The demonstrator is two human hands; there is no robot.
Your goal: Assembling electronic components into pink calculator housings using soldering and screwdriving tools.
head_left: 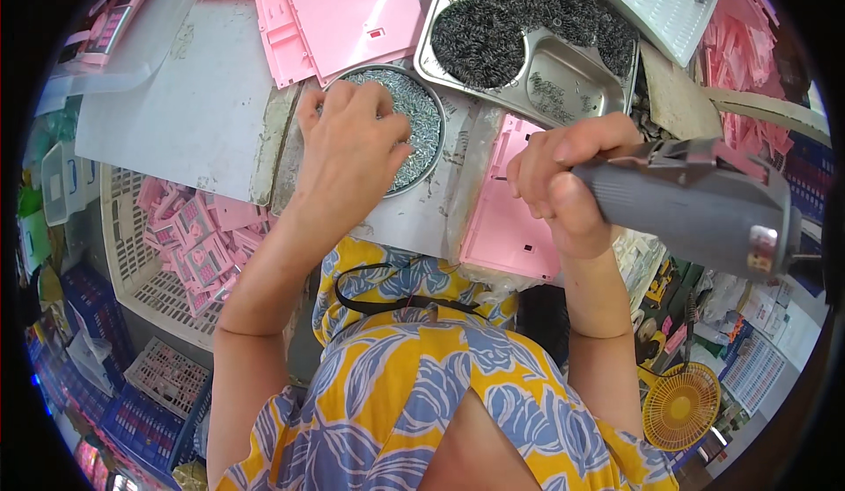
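My left hand (354,139) is over a round dish (441,130) of small silvery screws (421,112). Its fingers are bent down, and the tips are partly hidden, so I cannot tell what they pinch. In my right hand (576,174) is a grey power screwdriver (687,205), held nearly level with its body pointing right. Below that hand a pink plastic panel (506,227) with small square holes lies on the bench near my lap. The screwdriver's working end is hidden by my fingers.
A metal tray (572,55) of dark springs (484,42) stands beyond the dish. Stacked pink panels (352,15) lie at the far left. A white basket (132,253) of pink parts (198,244) is on the left. A yellow basket (680,407) stands lower right.
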